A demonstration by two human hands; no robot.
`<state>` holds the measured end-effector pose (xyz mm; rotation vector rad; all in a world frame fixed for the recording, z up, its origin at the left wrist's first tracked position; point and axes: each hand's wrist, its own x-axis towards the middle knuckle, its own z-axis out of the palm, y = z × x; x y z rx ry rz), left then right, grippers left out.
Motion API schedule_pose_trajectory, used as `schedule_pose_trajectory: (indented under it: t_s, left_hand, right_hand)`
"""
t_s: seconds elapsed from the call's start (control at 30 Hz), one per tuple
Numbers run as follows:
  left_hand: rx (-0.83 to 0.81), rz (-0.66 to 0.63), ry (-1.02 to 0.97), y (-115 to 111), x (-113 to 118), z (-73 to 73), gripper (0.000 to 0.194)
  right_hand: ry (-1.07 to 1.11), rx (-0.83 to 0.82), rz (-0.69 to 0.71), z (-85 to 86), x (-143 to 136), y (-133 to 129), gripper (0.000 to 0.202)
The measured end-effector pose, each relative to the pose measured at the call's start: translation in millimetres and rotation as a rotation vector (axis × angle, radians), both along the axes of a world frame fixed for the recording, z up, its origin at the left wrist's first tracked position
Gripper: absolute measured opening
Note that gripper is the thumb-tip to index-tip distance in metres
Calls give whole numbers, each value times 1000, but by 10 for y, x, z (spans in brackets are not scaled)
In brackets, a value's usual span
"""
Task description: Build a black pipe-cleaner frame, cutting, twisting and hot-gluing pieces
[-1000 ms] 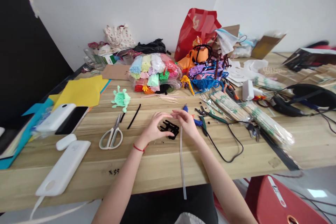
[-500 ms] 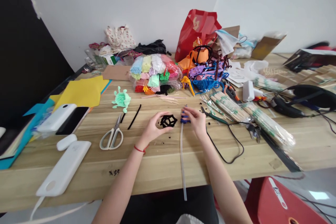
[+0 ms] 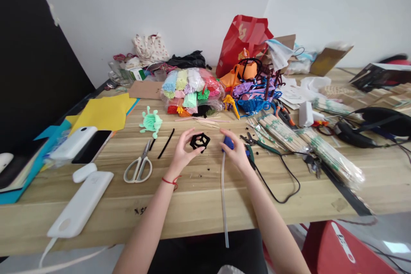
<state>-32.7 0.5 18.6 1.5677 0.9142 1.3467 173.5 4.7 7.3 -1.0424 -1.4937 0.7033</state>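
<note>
Matt black frame (image 3: 201,140), smooth wooden tabletop (image 3: 183,216), glossy plastic-wrapped sticks (image 3: 337,160)

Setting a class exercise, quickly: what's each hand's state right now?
Left hand: closed, holding the black frame between thumb and fingers.
Right hand: curled at the blue tool; grip cannot be told.

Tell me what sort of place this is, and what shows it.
Probably a craft workspace: scissors, bagged colourful bundles and packs of sticks lie on the table.

Head camera looks down across the table (image 3: 189,209)
</note>
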Motion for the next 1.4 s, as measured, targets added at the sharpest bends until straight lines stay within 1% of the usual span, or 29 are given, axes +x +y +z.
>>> schedule_pose_trajectory:
  t_s: [0.07, 0.13, 0.2, 0.27, 0.37, 0.43, 0.57, 0.7, 0.77, 0.83, 0.97, 1.03, 1.13, 1.23, 1.4]
  left_hand:
    - [-28, -49, -5, -11, 20, 3, 65]
    - [-65, -104, -32, -9, 38, -5, 64]
    - [-118, -142, -76, 9, 47, -29, 62]
    - [-184, -141, -122, 37, 48, -64, 58]
    - [-261, -74, -186, 78, 39, -125, 50]
    - [-313, -43, -246, 100, 30, -162, 47]
    - [-418, -50, -411, 140, 12, -211, 45]
    - [-458, -57, -506, 170, -9, -225, 45]
    - [-455, -59, -507, 173, -13, -226, 44]
    - [-450, -68, -490, 167, -5, -226, 44]
    - [-452, -92, -460, 136, 35, -226, 45]
    - [-455, -106, -431, 116, 58, -229, 46]
    - [-460, -133, -374, 87, 92, -241, 49]
    - [-468, -144, -342, 69, 125, -253, 50]
    - [-506, -161, -400, 73, 163, -278, 47]
  right_hand:
    - [-19, -16, 112, 1, -68, -17, 31]
    - [-12, -25, 152, 0, -131, -43, 26]
    - [6, -39, 109, -10, -179, -67, 21]
    - [50, -85, 36, -31, -208, -82, 17]
    - [173, -185, -32, -55, -214, -83, 21]
    - [258, -221, -68, -46, -195, -74, 25]
    - [381, -220, -144, 25, -100, -50, 27]
    - [443, -205, -198, 71, 18, -24, 27]
    - [434, -202, -189, 64, 37, -16, 27]
    - [385, -195, -145, 44, 12, -21, 27]
    - [157, -133, -10, 13, -121, -60, 26]
    - [56, -87, 23, 7, -182, -81, 28]
    - [1, -56, 14, 1, -224, -100, 24]
    - [2, -77, 0, -6, -218, -104, 22]
    - [17, -132, 3, -10, -208, -106, 25]
